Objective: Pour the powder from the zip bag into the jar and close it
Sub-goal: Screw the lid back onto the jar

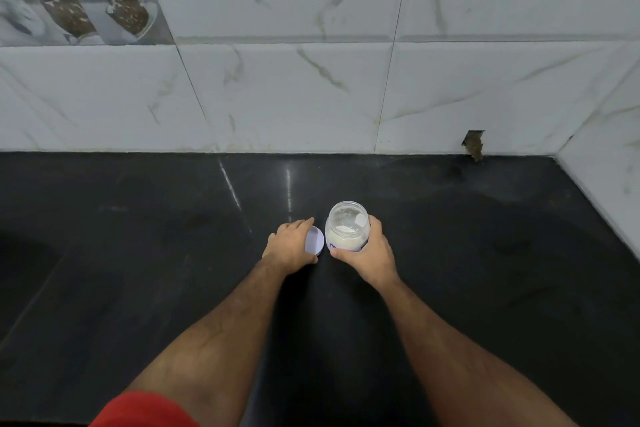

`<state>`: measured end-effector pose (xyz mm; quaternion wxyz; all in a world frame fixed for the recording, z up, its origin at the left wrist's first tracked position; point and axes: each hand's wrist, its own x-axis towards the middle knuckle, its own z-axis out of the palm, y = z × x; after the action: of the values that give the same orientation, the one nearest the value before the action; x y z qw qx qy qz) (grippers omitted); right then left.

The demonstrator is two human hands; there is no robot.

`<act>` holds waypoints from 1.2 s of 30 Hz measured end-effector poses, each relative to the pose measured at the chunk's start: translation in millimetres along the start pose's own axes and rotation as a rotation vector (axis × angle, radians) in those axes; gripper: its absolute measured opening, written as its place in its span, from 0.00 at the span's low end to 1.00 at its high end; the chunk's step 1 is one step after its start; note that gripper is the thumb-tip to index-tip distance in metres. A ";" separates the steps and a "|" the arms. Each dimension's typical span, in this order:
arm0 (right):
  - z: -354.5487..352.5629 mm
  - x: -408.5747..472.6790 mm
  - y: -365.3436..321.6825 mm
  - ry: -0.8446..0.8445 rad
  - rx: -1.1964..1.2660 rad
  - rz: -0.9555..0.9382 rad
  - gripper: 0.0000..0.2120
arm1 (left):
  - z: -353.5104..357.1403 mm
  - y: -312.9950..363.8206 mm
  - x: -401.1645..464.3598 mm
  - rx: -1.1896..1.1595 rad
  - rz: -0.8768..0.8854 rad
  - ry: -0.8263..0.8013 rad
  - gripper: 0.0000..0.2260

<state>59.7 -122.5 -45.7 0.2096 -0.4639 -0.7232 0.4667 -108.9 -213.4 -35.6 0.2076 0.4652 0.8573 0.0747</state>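
Observation:
A clear plastic jar (347, 227) stands upright on the black countertop (138, 236), its mouth open and white powder inside. My right hand (372, 255) is wrapped around the jar's right and near side. Just left of the jar lies its pale lilac lid (315, 242), and my left hand (291, 246) rests over the lid with fingers curled on its edges. No zip bag is in sight.
A white marble-tiled wall (311, 97) rises along the counter's far edge and turns in at the right. A broken hole in the tile (473, 144) sits low at the right. A red sleeve (145, 409) shows at the bottom left.

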 end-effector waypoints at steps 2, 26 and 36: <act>0.9 -0.7 -3.6 0.012 -0.003 0.012 0.40 | 0.4 -1.4 2.0 0.013 0.007 0.005 0.42; -42.5 -14.9 -31.1 -0.136 0.409 -0.081 0.35 | -105.1 80.9 7.4 -1.197 -0.015 0.134 0.18; -41.2 -16.8 -43.1 -0.164 0.444 -0.098 0.43 | -107.6 87.6 -3.4 -1.302 0.085 0.112 0.26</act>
<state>77.6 -123.0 13.6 0.2693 -0.3313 -0.6391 0.6398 -85.9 -160.5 90.6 0.3988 0.2731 0.6271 0.6108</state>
